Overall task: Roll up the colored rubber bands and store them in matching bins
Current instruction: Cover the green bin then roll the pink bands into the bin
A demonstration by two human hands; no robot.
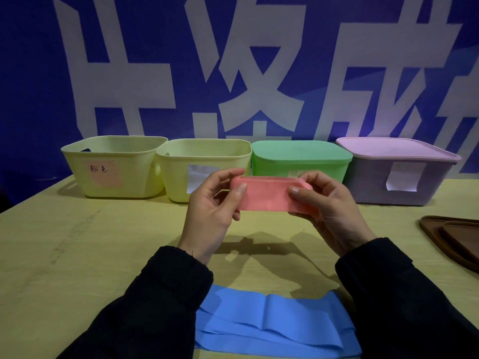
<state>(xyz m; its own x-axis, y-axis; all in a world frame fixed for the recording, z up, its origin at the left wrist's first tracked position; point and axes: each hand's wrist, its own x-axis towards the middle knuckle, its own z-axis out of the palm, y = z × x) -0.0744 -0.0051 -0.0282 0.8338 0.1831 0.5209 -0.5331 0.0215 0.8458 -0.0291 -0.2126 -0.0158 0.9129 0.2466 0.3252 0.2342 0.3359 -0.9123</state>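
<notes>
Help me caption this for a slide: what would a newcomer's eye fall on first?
First the pink band, rolled flat and held above the table between the left hand and right hand at centre. Next the blue band, lying folded on the near table edge between the sleeves. Behind stand four bins in a row; the leftmost yellow bin bears a pink label.

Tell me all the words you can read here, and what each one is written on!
"粉色": handwritten on the pink label of the leftmost bin.
Huge white characters on the blue banner: cut off, not readable whole.
White label on the second bin, and the lilac box's label: no writing visible.
Green box's label: mostly hidden.
</notes>
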